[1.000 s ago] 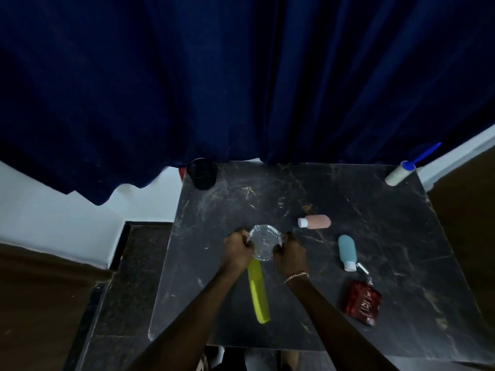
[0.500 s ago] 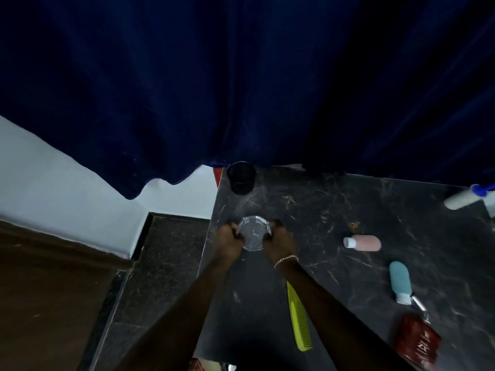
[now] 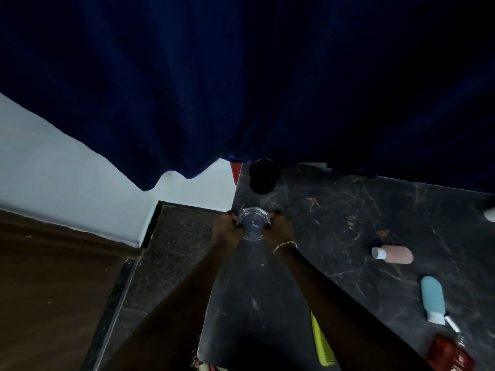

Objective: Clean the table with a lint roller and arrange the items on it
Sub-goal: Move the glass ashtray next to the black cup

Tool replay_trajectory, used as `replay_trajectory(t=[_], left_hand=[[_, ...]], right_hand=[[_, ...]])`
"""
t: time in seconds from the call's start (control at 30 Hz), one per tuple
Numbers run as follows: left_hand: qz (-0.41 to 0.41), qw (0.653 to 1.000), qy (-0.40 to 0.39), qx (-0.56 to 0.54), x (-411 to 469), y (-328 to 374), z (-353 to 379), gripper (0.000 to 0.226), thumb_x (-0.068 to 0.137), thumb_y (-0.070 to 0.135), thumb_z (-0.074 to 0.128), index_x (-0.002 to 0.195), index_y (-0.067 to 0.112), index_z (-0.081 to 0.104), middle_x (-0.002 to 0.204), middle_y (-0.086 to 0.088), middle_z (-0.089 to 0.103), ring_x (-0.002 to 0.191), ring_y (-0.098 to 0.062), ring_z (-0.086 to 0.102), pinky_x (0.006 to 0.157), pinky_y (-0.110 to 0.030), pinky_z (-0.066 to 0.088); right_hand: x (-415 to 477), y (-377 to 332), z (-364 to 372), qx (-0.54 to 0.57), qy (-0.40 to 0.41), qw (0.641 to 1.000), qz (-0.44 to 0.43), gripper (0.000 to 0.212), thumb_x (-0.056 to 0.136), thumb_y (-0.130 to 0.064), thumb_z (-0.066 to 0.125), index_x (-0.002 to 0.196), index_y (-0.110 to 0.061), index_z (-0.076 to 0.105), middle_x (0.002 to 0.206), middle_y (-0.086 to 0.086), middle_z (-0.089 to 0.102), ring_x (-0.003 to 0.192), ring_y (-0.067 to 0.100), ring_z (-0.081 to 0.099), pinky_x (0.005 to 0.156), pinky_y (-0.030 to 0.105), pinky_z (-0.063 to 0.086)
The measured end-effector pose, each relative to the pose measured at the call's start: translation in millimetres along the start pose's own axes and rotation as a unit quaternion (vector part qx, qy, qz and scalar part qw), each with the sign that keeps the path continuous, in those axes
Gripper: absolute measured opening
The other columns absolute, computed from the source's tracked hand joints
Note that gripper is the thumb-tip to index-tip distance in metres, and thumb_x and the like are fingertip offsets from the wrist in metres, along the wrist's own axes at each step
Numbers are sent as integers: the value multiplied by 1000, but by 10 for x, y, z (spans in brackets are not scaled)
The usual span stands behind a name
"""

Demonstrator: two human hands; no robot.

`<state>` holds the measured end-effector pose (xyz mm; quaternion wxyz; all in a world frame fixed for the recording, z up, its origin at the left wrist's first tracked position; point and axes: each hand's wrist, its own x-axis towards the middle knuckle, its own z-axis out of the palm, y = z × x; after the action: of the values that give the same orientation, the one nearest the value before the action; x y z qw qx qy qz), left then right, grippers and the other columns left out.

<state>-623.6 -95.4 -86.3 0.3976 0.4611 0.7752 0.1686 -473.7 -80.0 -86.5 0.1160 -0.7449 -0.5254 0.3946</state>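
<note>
A clear glass dish (image 3: pixel 252 224) sits near the left edge of the dark marble table (image 3: pixel 334 218). My left hand (image 3: pixel 224 231) grips its left side and my right hand (image 3: pixel 279 229) grips its right side. Just beyond it stands a black cup (image 3: pixel 263 176) at the table's far left corner. A yellow-green comb (image 3: pixel 322 341) lies near the front edge, partly hidden by my right forearm. A pink bottle (image 3: pixel 396 254), a teal bottle (image 3: pixel 433 297) and a red perfume bottle (image 3: pixel 450 356) lie on the right. The lint roller's white end (image 3: pixel 489 213) barely shows at the right edge.
A dark blue curtain (image 3: pixel 241 89) hangs behind the table and over its far edge. Left of the table lies dark granite floor (image 3: pixel 171 253), a white wall (image 3: pixel 67 183) and brown flooring. Small brown debris (image 3: pixel 312 201) is scattered on the marble.
Both hands have carried the glass dish from the table's middle toward its far left, close to the black cup. The view has swung left, pushing the bottles and roller rightward.
</note>
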Motion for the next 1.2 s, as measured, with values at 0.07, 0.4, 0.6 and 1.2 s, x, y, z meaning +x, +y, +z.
replay_trajectory(t=[0.07,0.4,0.6,1.2], left_hand=[[3,1000,-10,0,54,4,2,21,82,8,74,99,-5,74,102,-24,76,101,-39,71,93,-48,57],[16,1000,-15,-2,191,-24,62,20,78,-1,73,96,-10,71,98,-29,75,95,-40,73,85,-47,59],[24,999,-21,-6,205,-68,101,17,77,-5,70,93,-12,71,95,-32,74,92,-43,72,82,-48,57],[112,993,-17,34,-86,-244,29,59,99,46,61,144,9,49,139,-15,57,126,-32,56,104,-39,47]], right_hand=[[44,-16,12,-3,0,1000,7,32,85,-9,55,116,-8,62,119,21,69,115,38,63,93,37,51],[133,-18,72,-6,7,1000,6,38,83,-2,52,120,-4,61,122,21,67,118,38,61,96,37,50],[154,14,93,-15,6,1000,7,35,83,-6,55,117,-5,61,120,21,67,114,37,63,93,38,53],[-99,157,-15,-20,2,998,-57,38,91,-26,61,126,-10,60,124,13,66,117,32,62,99,35,50]])
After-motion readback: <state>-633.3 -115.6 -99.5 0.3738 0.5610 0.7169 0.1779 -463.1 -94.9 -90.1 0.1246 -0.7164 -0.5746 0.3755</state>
